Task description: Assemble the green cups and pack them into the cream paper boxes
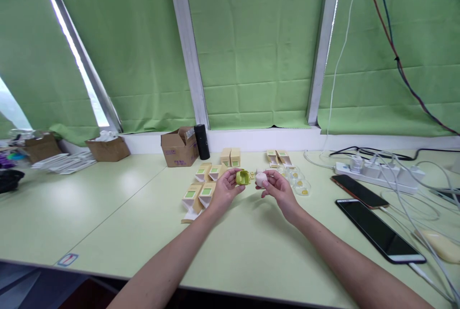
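Note:
Near the middle of the pale table (143, 223), my left hand (225, 189) holds a small yellow-green case (242, 177) between thumb and fingers, its hollow side facing up. Just to its right, my right hand (280, 190) pinches a small white rounded piece (261, 179). The two held items are close together, with small yellow shapes (251, 175) between them. Several small tan boxes with green labels (191, 195) stand left of my left hand, some with flaps open. Behind my right hand lie clear round packs with yellow centres (301, 184).
Two tan boxes (230, 156) and two opened ones (278, 157) sit farther back. A cardboard box (179, 147) and black cylinder (201, 142) stand behind left. To the right are two phones (379, 230), a power strip (377, 175) and tangled cables.

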### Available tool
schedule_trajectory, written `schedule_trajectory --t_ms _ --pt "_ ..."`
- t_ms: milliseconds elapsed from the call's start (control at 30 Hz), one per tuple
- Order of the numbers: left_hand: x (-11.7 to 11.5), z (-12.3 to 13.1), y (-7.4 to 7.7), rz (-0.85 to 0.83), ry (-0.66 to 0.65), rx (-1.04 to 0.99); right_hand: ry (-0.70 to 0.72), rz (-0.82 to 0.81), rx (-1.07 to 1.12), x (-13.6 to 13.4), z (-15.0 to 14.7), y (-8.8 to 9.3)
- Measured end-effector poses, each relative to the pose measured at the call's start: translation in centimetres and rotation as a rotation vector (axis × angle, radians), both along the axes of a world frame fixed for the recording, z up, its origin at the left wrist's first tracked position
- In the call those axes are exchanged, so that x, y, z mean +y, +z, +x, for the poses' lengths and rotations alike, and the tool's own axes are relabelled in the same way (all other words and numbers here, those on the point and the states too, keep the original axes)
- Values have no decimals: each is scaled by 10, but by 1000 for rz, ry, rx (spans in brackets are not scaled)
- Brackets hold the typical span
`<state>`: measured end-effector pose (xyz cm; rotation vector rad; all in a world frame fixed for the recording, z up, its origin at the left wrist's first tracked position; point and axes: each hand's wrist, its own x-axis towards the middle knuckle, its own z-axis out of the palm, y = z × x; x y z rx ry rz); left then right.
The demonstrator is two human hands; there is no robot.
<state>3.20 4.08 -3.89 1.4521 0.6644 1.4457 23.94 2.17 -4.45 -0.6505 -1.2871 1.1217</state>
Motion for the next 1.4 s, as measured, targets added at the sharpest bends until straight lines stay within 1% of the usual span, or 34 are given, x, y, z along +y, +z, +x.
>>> schedule_trajectory --t_ms 67,167,233,300,367,533,700,833,967,1133,1267,1400 --pt "0 0 0 4 4 1 -34 -23 -119 5 0 -8" --pt "-1 0 1 -5 6 -2 -164 -33 -308 13 3 -19" --pt "-1 0 2 -12 3 -6 -232 -26 -414 15 6 -22" --pt "-2 0 2 -15 2 -9 -264 -6 -459 15 8 -21" --pt "-1 0 2 -13 3 -14 -246 26 -435 12 9 -17" --pt "0 0 1 -7 -1 -21 -101 123 -266 0 3 -4" --pt "0 0 0 -8 -16 -24 -5 144 -100 -8 -4 1" --pt "0 0 0 -7 -23 -22 -25 144 -47 -10 -6 2" --pt "0 1 -1 4 -28 -14 -91 148 -79 -9 -5 2" --pt "-4 3 2 21 -15 35 -146 96 -107 -9 -4 4" --pt "-9 5 5 45 -9 87 -161 99 -109 -9 -4 5" --pt "-16 7 8 60 26 153 -133 63 -82 -6 -5 2"
